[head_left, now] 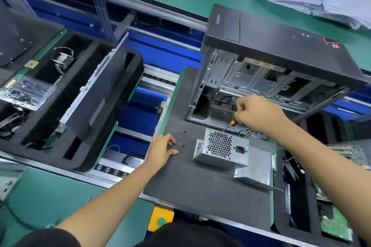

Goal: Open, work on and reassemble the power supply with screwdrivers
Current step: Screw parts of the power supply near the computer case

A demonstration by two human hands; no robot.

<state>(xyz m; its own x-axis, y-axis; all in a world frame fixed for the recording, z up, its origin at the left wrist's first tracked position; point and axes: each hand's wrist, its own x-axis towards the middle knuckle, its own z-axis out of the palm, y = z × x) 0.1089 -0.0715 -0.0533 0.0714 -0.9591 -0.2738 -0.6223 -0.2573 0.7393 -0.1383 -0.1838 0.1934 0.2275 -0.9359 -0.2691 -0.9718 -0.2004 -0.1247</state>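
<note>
Grey perforated-metal power supply box (pixel 222 151) is laid between the hands, nearer the right hand (pixel 259 113) clenched on an orange-handled screwdriver (pixel 228 126); small black screws (pixel 181 144) are reached by the left hand (pixel 162 149), fingers loose.

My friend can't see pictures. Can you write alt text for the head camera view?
A person's right hand holds an orange-handled screwdriver just above a silver power supply on a dark foam mat, while the left hand reaches for small black screws. An open computer case stands behind.
</note>
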